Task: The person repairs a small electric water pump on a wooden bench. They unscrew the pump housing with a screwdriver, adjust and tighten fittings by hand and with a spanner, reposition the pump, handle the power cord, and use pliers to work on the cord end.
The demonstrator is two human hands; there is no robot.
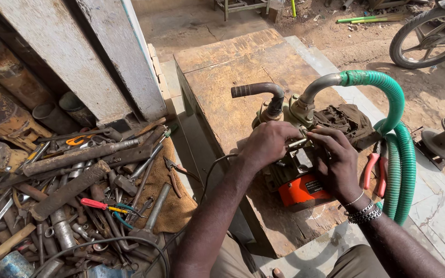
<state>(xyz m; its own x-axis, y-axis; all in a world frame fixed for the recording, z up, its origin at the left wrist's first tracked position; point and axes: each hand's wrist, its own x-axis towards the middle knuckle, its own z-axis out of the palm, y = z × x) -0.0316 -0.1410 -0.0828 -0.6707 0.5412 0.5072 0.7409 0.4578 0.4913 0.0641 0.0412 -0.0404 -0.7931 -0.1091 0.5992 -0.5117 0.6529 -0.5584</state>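
A small water pump (297, 177) with an orange end stands upright on the wooden bench (222, 77).

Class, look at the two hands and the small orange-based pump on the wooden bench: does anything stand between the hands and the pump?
Nothing visible does. The left hand and right hand already rest on top of the pump, with a small metal piece between their fingertips. The green hose and pliers lie off to the right.
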